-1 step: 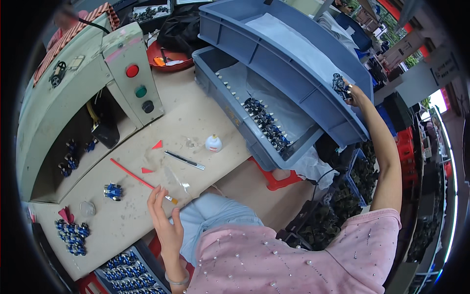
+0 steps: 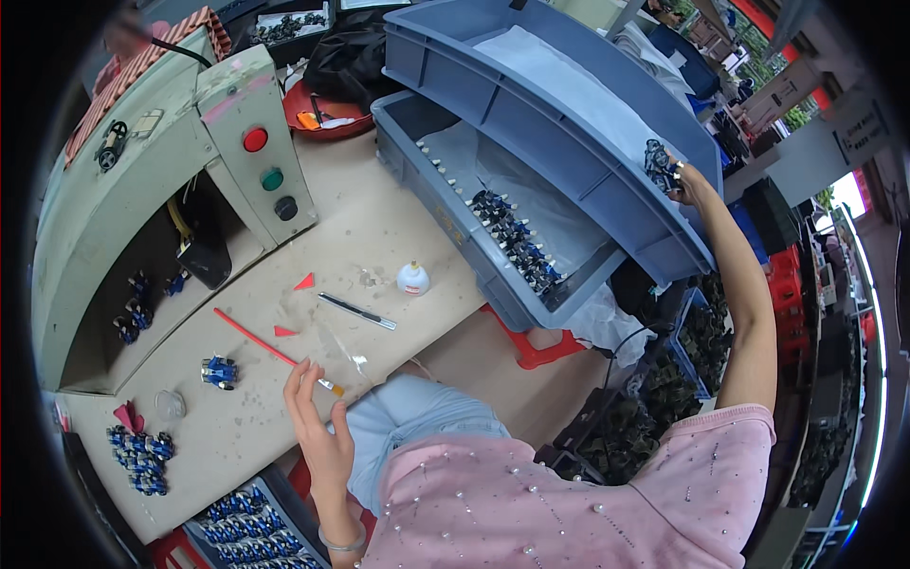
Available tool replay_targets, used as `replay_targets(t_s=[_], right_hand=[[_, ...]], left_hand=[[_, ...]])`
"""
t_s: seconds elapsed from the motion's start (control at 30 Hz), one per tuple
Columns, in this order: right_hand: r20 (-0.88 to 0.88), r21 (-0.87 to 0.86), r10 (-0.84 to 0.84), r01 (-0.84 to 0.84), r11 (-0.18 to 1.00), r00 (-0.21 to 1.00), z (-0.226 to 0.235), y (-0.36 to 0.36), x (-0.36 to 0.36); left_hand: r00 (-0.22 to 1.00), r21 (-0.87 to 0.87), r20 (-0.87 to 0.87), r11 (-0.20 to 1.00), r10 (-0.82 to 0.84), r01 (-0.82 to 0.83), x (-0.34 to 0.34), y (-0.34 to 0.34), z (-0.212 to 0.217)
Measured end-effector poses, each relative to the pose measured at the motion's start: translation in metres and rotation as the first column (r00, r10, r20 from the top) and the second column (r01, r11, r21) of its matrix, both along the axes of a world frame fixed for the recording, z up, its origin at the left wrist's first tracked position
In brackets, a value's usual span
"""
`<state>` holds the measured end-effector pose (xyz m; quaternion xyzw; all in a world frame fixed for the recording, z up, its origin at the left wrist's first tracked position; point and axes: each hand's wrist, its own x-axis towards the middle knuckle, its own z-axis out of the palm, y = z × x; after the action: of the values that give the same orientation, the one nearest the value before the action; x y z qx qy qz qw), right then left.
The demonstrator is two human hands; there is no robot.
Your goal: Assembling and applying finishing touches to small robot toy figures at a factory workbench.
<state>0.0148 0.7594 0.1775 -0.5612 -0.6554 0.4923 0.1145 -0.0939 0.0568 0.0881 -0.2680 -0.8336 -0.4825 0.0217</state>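
Note:
My right hand [image 2: 691,184] reaches to the right end of the upper blue-grey bin [image 2: 559,104]. Its fingers are closed on a small dark toy-like part [image 2: 659,163] with wheel-like shapes. My left hand [image 2: 320,427] hangs at the table's front edge, fingers apart. Its fingertips overlap a red-handled brush [image 2: 256,338] lying on the table; whether they touch it I cannot tell. Left of that hand stands a small blue-and-black toy-like piece [image 2: 218,371]. Several similar pieces [image 2: 140,459] cluster at the table's left, beside a small clear cup [image 2: 170,405].
A pale green machine [image 2: 256,180] with buttons fills the left back. A knife [image 2: 356,311], white bottle [image 2: 412,279] and red scraps [image 2: 304,282] lie on the table [image 2: 346,223]. The lower bin [image 2: 417,156] holds rows of parts; a tray [image 2: 213,531] of blue pieces sits below the table edge.

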Motion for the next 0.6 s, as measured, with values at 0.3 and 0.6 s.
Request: replay_targets(t_s=[0.3,0.6], right_hand=[[-0.661,-0.147,0.094,-0.251,0.957,0.744,0.084,-0.057,-0.010],[-0.387,0.218,0.722,-0.704,0.676,0.573,0.145,-0.200,-0.056]], left_hand=[[0.991,0.162,0.040,0.979,-0.130,0.122,-0.006,0.025,0.017],[0.793,0.814,-0.072,0.424,-0.604,0.397,-0.011,0.096,0.109]])
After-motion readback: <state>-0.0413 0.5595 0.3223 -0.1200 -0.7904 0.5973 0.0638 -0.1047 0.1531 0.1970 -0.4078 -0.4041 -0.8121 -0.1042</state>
